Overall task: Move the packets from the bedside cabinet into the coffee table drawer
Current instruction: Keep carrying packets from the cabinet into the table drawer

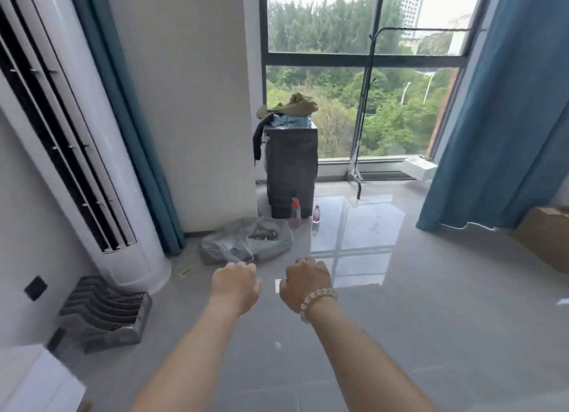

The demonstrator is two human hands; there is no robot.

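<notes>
Left grip (235, 284) and right grip (306, 284) curl, palms hidden: whether they hold packets I cannot tell. A white sliver (278, 286) shows just left of the right grip. Best to walk with fingers snug till the drawer.

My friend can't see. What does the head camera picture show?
A person's bare left hand and right hand reach forward over a glossy grey floor, fingers curled and palms hidden. Ahead, a dark box-shaped cabinet piled with clothes stands by a big window with blue curtains; a tall white air conditioner stands left.
</notes>
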